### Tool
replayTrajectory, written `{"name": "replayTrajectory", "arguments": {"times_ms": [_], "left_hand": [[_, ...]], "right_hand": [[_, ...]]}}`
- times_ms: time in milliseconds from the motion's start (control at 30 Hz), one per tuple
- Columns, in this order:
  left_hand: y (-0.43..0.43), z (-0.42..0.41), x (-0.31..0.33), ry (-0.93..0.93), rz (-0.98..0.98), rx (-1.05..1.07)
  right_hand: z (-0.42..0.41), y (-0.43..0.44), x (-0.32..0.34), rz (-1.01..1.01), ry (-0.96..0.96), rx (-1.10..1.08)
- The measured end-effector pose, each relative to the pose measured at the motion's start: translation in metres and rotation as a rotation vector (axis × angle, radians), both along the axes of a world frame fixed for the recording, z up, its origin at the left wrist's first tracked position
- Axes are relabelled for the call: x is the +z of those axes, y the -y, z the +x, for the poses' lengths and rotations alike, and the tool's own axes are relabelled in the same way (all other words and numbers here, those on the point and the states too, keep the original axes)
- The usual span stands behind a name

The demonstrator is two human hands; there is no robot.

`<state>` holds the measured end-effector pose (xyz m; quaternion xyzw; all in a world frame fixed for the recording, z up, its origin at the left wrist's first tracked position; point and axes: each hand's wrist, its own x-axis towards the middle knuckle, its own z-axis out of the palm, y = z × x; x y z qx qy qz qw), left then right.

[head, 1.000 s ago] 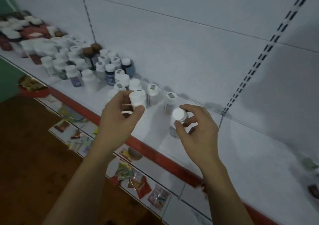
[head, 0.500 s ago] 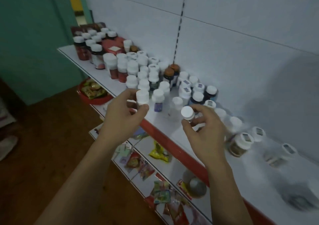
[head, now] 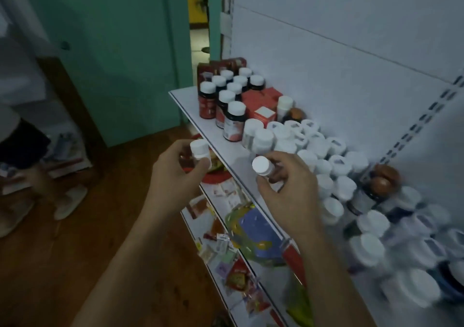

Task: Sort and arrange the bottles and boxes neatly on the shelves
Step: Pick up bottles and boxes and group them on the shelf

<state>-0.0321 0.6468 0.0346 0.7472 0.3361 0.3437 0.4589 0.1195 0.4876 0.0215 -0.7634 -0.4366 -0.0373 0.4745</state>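
White shelf (head: 216, 136) crosses the frame from centre to lower right, crowded with capped bottles (head: 324, 148). Left fingers (head: 203, 166) grip the left bottle (head: 199, 148) at centre frame, and right fingers (head: 283, 157) pinch the right bottle (head: 261, 166) beside it, both off the shelf's front edge. The view has swung to the shelf's left end, so placing there looks next. Left bottle stands upright, cap up; right bottle leans, cap toward the camera

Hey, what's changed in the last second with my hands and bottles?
The left hand and right hand carried their bottles left along the shelf, toward its end. Nothing taken or released: the left still holds its white-capped bottle, the right the other bottle.
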Motion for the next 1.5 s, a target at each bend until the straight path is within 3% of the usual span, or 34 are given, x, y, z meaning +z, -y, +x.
{"name": "replayTrajectory", "arguments": {"times_ms": [400,633,833,1133,1267,1500], "left_hand": [[-0.253,-0.011,-0.025,0.002,-0.020,0.242],[-0.438,-0.017,-0.037,-0.026,0.011,0.202],[-0.558,0.028,-0.019,-0.025,-0.006,0.101],[-0.626,0.158,-0.030,-0.055,0.012,-0.218],[-0.639,0.217,-0.025,-0.035,0.011,-0.358],[-0.612,0.334,-0.049,-0.102,0.037,-0.702]], "right_hand": [[0.020,-0.252,-0.008,-0.135,-0.018,0.156],[0.023,-0.422,-0.029,-0.192,-0.049,0.088],[0.041,-0.509,-0.026,-0.142,-0.140,-0.052],[0.118,-0.597,-0.051,0.141,-0.399,-0.327],[0.180,-0.634,-0.047,0.264,-0.404,-0.477],[0.221,-0.600,-0.079,-0.009,-0.201,-0.513]]}}
